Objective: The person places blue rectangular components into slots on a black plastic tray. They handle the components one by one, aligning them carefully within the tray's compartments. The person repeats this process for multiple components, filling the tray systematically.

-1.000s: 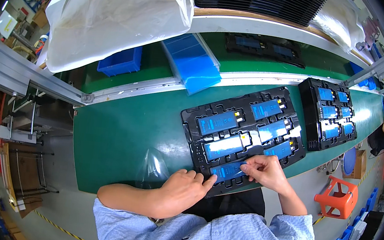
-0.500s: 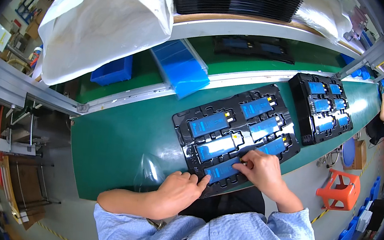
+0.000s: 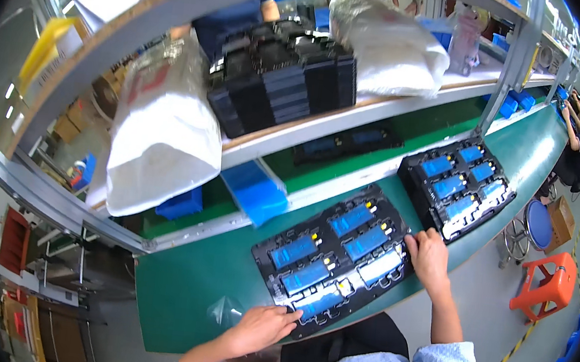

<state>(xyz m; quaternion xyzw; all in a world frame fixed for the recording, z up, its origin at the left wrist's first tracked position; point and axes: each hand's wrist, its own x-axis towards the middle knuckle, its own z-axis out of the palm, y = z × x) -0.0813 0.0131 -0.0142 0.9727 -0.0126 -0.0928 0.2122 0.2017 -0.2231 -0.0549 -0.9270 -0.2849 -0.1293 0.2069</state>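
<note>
A black moulded plastic tray (image 3: 332,262) lies on the green bench in front of me. Several flat blue packs, such as the nearest pack (image 3: 319,303), sit in its pockets, each with a small yellow tab at one end. My left hand (image 3: 262,329) is at the tray's near left corner, fingers bent over the rim and a fingertip beside the nearest pack. At the right edge, my right hand (image 3: 430,258) pinches the rim between thumb and fingers. Both hands hold the tray; the undersides of the fingers are hidden.
A stack of black trays (image 3: 456,184) with blue packs on top stands to the right. Behind are a blue plastic sheet (image 3: 255,191) and a shelf with white bags (image 3: 166,147) and black trays (image 3: 282,85). An orange stool (image 3: 544,284) and a person (image 3: 578,141) are at the right.
My right hand has left the nearest pack and moved right to the tray's edge. My left hand has stayed at the near left corner. The view has tilted up, showing more shelf.
</note>
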